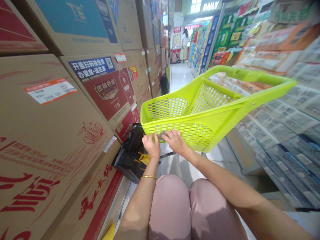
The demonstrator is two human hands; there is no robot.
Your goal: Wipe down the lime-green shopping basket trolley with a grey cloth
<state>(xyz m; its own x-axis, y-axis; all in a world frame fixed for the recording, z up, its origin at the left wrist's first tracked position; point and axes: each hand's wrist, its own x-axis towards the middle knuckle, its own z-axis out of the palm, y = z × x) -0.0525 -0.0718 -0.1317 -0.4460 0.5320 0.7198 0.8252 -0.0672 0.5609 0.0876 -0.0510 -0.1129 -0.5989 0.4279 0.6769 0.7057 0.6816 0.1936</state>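
Observation:
In front of my knees, my left hand (151, 145) and my right hand (176, 141) are close together, fingers curled. Between their fingertips is a small, crumpled grey thing (163, 135), too small and partly hidden to name. Just behind the hands stands a lime-green plastic shopping cart (225, 115) with perforated sides, its handle toward the right. Whether my fingers touch the cart's wall I cannot tell. Left of my left hand, a black case-like object (127, 155) with a yellow part sits on the floor against the stacked cartons.
Tall stacks of cardboard cartons (62, 133) with price tags line the left side. On the right, shelves hold orange-and-white packages (282, 56) and grey-blue packs (287, 166). The tiled aisle (181, 76) runs ahead, where a person (184, 45) stands far off.

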